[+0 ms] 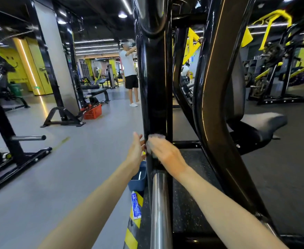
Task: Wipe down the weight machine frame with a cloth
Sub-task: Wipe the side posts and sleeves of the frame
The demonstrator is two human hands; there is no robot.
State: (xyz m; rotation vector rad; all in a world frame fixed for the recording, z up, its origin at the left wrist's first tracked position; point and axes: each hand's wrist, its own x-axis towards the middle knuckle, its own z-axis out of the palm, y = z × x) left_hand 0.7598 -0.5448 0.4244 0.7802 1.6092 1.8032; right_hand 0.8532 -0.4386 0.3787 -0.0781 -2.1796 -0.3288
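One crumpled whitish cloth (156,136) is pressed on the glossy black metal post (156,96) by the flat right hand (165,152). Its edge is touched by the straightened left hand (136,151).

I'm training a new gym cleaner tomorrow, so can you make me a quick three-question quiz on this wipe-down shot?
1. True or false: the cloth is pressed against the black upright post.
2. Which hand presses the cloth? A) left B) right
3. Fill in: the bar sticking out of the post just below the cloth has a shiny ___ finish.

Key
1. True.
2. B, the right hand.
3. Chrome.
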